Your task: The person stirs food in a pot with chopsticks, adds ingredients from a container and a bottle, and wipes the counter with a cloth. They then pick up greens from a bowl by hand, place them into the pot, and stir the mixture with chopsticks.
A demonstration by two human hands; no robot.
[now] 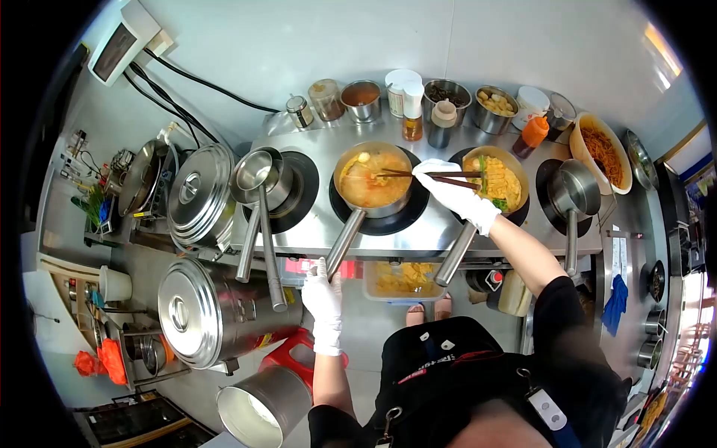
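Note:
My left hand [323, 293], in a white glove, grips the end of the long steel handle of a pan [371, 179] of orange soup on the middle burner. My right hand [448, 190], also gloved, holds dark chopsticks [407, 174] across the gap between two pans, their tips over the soup. Just right of that hand sits a second pan [499, 183] with yellow noodles and some greens.
An empty ladle pan [258, 175] rests on the left burner and another empty pan [573, 188] on the right one. Seasoning tins and bottles [413, 101] line the back. Large lidded steel pots [200, 196] stand at left. A bowl of fried noodles [601, 149] is far right.

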